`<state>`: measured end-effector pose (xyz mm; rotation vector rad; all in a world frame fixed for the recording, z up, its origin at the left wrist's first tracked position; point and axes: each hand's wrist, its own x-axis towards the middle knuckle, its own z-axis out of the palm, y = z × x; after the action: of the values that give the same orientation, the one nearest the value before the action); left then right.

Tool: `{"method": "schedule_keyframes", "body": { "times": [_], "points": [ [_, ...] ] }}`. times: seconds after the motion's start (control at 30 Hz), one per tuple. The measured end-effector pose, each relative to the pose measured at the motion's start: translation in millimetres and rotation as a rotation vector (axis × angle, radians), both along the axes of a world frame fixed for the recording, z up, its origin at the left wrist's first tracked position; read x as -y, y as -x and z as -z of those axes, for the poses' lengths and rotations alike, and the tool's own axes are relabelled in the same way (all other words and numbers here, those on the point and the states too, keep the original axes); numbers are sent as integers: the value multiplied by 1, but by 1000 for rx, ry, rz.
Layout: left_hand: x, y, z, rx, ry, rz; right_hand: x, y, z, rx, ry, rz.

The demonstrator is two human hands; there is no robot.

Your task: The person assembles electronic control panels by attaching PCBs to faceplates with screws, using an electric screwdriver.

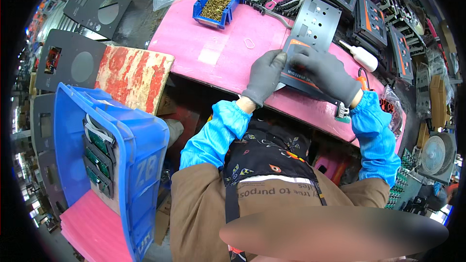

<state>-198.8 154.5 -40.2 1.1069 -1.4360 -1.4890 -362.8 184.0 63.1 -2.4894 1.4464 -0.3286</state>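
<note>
Here, both your hands are at one dark panel

The dark panel [297,79] with orange trim sits before you, over the near part of the pink work surface [194,63]. Your gloved left hand [266,76] grips its left edge, fingers mostly hidden. Your gloved right hand [331,75] lies curled across it, covering much of its face; you can't tell whether those fingertips pinch anything. Beyond, the panel overlaps the lower end of a grey perforated plate [318,19]. By your right wrist is a small circuit board [342,113], partly obscured. Farther out stand a white bottle [365,58] and a blue bin [208,21], whose brass-coloured pieces [220,1] are too small to identify. The stacked panels [371,19] on your right partly cover one another.
</note>
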Motion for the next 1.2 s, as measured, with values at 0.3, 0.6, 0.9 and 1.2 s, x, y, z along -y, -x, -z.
{"method": "schedule_keyframes", "body": {
  "times": [0.3, 0.6, 0.9, 1.2],
  "points": [
    [2, 1, -1, 38, 27, 0, 25, -3, 5, -388, 60, 182],
    [0, 0, -10, 4, -72, 4, 30, -10, -9, -412, -197, 287],
    [-1, -2, -17, -163, -29, 40, 20, 21, -31, 266, -242, -73],
    [-3, -5, -35, -218, -58, 99, 10, 36, -7, 187, 238, 279]
  ]
}}
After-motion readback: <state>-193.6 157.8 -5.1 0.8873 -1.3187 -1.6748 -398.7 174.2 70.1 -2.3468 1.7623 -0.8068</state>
